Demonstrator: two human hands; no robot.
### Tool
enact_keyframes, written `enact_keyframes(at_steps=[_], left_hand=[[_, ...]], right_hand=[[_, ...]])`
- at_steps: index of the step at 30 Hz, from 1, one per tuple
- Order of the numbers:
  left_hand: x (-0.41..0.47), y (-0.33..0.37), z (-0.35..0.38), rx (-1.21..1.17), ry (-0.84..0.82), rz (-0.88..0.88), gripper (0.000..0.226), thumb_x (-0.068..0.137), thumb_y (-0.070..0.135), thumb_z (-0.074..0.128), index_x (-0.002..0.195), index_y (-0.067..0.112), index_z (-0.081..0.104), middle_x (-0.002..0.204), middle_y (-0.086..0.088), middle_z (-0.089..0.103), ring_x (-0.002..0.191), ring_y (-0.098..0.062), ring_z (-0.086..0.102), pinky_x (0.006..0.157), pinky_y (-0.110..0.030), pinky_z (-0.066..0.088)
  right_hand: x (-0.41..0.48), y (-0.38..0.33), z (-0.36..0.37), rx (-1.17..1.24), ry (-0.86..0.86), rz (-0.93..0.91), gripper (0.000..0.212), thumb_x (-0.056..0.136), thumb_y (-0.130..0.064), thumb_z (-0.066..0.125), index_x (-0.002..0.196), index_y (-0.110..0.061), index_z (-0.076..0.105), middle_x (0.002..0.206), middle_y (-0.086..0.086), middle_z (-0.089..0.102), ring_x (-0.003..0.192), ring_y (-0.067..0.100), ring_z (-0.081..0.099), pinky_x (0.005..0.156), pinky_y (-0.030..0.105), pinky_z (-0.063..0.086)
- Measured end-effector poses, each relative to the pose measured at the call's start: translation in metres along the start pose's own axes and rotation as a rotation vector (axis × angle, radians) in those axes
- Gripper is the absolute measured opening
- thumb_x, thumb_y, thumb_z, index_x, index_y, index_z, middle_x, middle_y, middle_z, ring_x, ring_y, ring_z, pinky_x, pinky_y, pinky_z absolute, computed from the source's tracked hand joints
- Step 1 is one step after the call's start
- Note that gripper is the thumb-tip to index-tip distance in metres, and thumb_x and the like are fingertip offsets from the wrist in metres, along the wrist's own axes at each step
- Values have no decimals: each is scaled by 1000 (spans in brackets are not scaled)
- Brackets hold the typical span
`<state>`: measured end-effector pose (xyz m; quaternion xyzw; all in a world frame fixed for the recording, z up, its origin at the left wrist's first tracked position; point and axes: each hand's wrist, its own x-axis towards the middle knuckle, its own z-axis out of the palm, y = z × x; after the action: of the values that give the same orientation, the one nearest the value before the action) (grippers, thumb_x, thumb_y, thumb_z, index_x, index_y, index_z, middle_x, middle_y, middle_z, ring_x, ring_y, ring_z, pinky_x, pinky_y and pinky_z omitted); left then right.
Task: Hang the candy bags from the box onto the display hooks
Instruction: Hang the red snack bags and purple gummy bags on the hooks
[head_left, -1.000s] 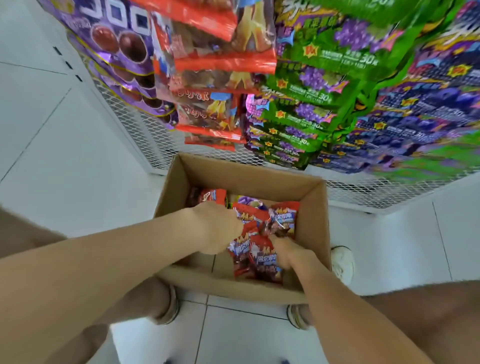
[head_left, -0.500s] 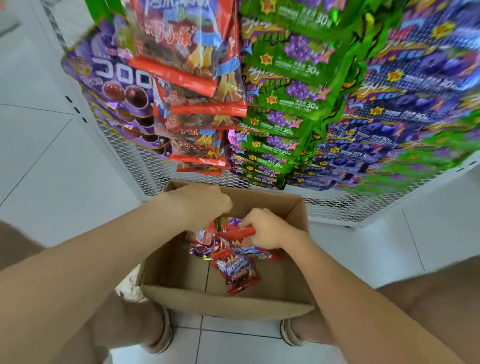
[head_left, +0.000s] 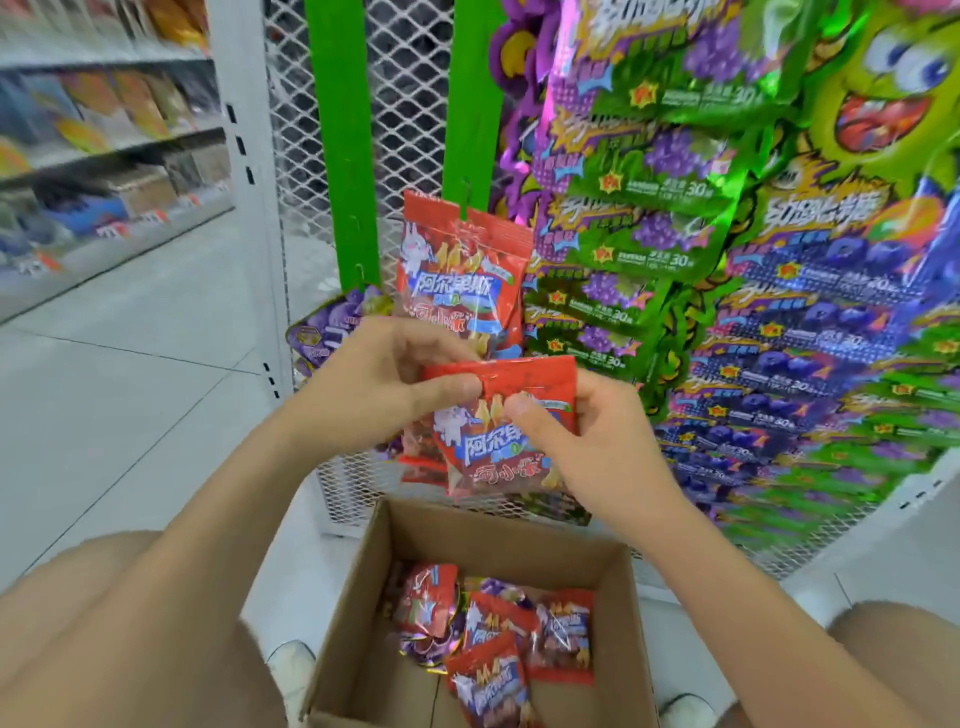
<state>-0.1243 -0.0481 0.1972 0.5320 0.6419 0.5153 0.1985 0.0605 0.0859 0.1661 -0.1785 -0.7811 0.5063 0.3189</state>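
Mid-frame, our left hand (head_left: 382, 382) and right hand (head_left: 589, 449) pinch the top edge of a bag (head_left: 511, 441), held flat above the box (head_left: 358, 577), likely to line its hole with a hook (head_left: 464, 200).
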Motion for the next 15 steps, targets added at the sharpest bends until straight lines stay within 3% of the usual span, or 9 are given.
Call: enact_keyframes(at_steps=[2,4,6,8,10,11,13,15], left_hand=[[9,11,-4,-65,246,63,3,93,17,80,95,15,79,86,-12,78,78,-36,73,71,-54,58],[20,19,-7,-89,458,131,5,99,14,74,97,18,78,88,-8,77,76,-20,70,68,-37,58],[34,26,-11,-33,589,178,15,101,13,66,108,21,77,101,2,78,91,-11,72,80,-30,59],[49,30,-15,84,628,195,33,97,18,58,125,24,73,121,10,74,115,-7,68,102,-37,55],[63,38,-20,117,606,158,52,91,21,50,140,25,64,135,12,67,128,0,59,112,-35,48],[71,43,-21,96,577,140,58,87,21,47,144,24,60,136,12,66,128,3,58,112,-30,47],[86,51,-25,-9,535,111,64,82,21,44,144,20,59,128,12,68,121,5,61,103,-22,50],[99,61,-28,-149,518,72,58,81,22,46,135,18,67,118,7,74,112,-5,67,97,-30,55]], right_hand=[[9,-20,0,-93,140,-92,6,98,-26,74,98,-30,79,83,0,78,69,23,71,62,46,60],[18,-37,-4,-216,299,-170,5,97,-30,74,94,-28,76,78,-6,75,69,19,69,63,43,57],[28,-51,-6,-305,418,-240,9,97,-33,73,96,-25,76,78,-13,73,69,9,66,67,39,56],[37,-62,-4,-340,486,-274,11,96,-34,74,101,-24,77,81,-18,73,72,2,65,72,32,54],[46,-68,-1,-357,528,-286,14,93,-34,77,104,-24,78,80,-20,73,72,-1,64,69,19,49],[49,-70,2,-374,553,-295,17,92,-35,78,105,-24,77,78,-19,72,72,0,64,69,18,47],[56,-75,7,-426,600,-325,24,91,-37,79,111,-24,76,78,-15,73,70,7,63,73,29,52],[64,-81,11,-444,633,-371,30,91,-37,79,117,-23,73,83,-11,74,66,15,65,74,40,55]])
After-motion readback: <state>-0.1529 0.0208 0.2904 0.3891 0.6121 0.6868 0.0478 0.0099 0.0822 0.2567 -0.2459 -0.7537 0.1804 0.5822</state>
